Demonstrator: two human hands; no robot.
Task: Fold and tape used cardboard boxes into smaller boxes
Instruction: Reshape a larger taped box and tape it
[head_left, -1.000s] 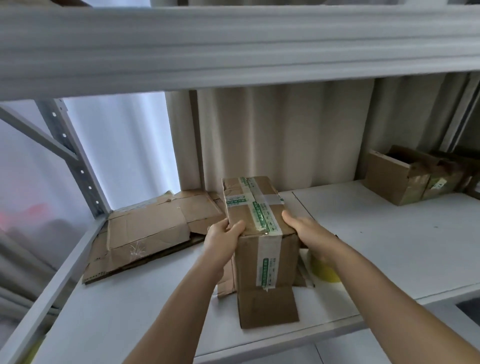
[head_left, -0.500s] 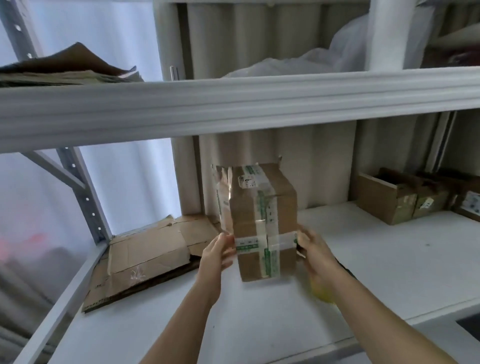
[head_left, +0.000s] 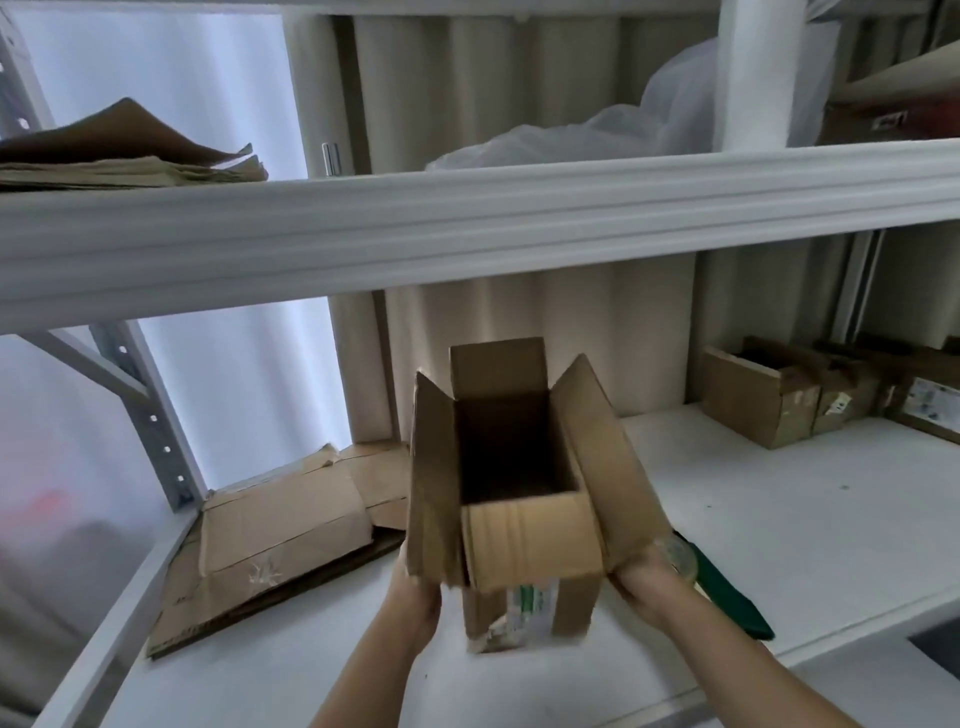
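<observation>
Turned since half a second ago, the brown taped cardboard box (head_left: 519, 499) faces mouth-up at 6 o'clock above the white shelf (head_left: 779, 519), left hand (head_left: 415, 605) and right hand (head_left: 647, 584) gripping its sides; base taping appears done, so next set it down upright.

Small brown cardboard box (head_left: 524, 540), held up above the white shelf, open end tipped toward the camera. 4 flaps spread: 1 upright at the back, 1 long flap at each side, 1 short creased flap folded down in front. Dark, empty-looking interior. Clear tape with green print across the lower front face, its edge crumpled and loose at the bottom.
</observation>
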